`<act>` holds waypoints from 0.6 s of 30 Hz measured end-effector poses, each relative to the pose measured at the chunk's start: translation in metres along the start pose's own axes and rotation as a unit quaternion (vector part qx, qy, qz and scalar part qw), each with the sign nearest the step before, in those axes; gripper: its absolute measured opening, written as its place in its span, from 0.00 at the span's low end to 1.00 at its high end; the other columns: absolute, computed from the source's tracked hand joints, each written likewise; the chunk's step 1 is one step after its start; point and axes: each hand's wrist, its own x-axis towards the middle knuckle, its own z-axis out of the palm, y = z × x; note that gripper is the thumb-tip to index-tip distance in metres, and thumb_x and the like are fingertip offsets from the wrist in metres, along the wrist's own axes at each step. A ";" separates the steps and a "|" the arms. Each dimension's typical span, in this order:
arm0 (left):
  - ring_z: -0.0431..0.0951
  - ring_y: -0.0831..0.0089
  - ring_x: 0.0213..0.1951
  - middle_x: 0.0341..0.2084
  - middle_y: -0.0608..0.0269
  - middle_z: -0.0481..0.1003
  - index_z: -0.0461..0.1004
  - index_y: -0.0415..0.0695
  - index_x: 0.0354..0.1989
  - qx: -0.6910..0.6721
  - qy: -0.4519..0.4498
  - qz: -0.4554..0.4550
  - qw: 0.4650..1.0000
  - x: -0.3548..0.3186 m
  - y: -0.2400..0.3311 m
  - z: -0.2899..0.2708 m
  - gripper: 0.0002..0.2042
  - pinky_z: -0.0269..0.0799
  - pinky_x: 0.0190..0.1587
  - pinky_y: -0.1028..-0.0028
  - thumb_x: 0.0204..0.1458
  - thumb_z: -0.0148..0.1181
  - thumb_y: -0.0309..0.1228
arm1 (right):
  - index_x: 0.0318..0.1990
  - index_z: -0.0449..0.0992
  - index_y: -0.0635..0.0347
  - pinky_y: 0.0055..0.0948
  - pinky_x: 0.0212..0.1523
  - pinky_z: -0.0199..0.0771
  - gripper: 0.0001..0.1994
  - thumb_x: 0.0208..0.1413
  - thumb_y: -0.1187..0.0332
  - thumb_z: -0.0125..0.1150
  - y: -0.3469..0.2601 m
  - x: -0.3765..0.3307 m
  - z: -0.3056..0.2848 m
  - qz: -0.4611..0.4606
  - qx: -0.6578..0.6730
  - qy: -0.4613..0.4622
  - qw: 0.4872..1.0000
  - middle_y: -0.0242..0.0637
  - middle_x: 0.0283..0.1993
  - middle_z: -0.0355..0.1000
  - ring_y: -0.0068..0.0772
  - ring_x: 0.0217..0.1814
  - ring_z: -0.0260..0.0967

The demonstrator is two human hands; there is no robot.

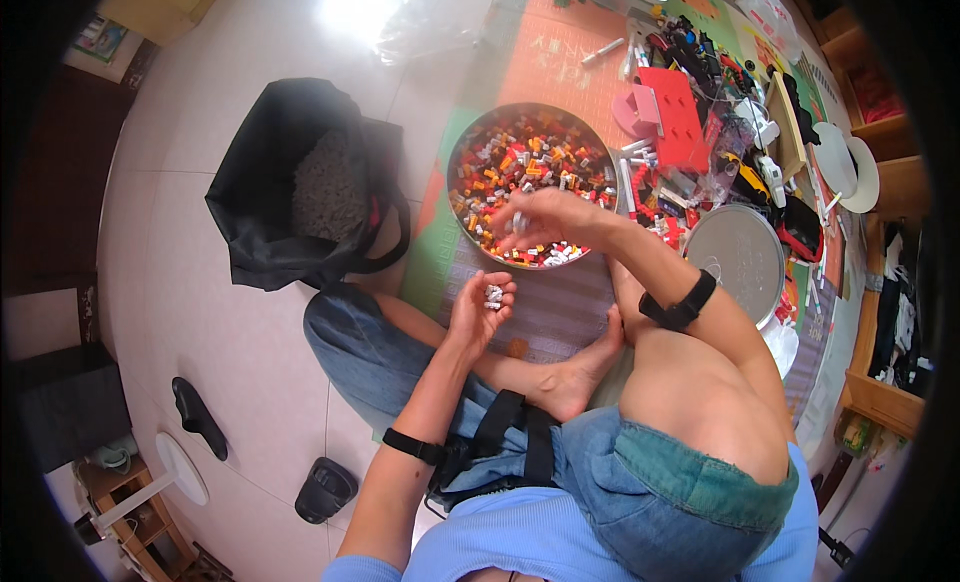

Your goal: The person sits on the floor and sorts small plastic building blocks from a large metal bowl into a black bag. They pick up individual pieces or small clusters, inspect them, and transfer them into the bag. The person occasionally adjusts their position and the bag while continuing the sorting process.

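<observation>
White bricks may spill if the left hand, its grip curled around them, tilts; the right hand pinches a pale piece.

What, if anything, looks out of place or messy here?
Mainly the jumble right of the round tin: a red panel, pens and loose parts lie mixed together on the mat. Two dark slippers also lie apart on the tiled floor, at different angles. No damage stands out.
</observation>
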 end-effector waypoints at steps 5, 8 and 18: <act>0.73 0.72 0.25 0.30 0.56 0.72 0.68 0.39 0.37 -0.054 -0.006 -0.013 0.998 -0.005 0.005 0.010 0.14 0.73 0.25 0.78 0.56 0.43 0.38 | 0.43 0.71 0.63 0.29 0.36 0.69 0.20 0.56 0.55 0.45 -0.015 -0.003 0.007 -0.117 -0.567 -0.004 0.815 0.39 0.37 0.71 0.30 0.37 0.70; 0.68 0.77 0.21 0.27 0.60 0.70 0.67 0.42 0.33 -0.027 0.007 -0.017 0.999 0.006 -0.001 -0.017 0.11 0.67 0.19 0.83 0.56 0.42 0.36 | 0.31 0.73 0.62 0.35 0.30 0.68 0.12 0.49 0.62 0.51 -0.024 -0.003 -0.020 -0.114 -0.628 0.142 0.757 0.44 0.27 0.71 0.38 0.27 0.70; 0.56 0.85 0.13 0.20 0.68 0.63 0.63 0.46 0.26 -0.009 -0.038 -0.044 0.998 0.004 0.000 -0.015 0.10 0.47 0.10 0.87 0.56 0.43 0.36 | 0.34 0.76 0.64 0.37 0.35 0.71 0.22 0.43 0.51 0.57 0.006 0.002 -0.006 0.165 -0.730 0.031 0.663 0.47 0.32 0.73 0.44 0.36 0.72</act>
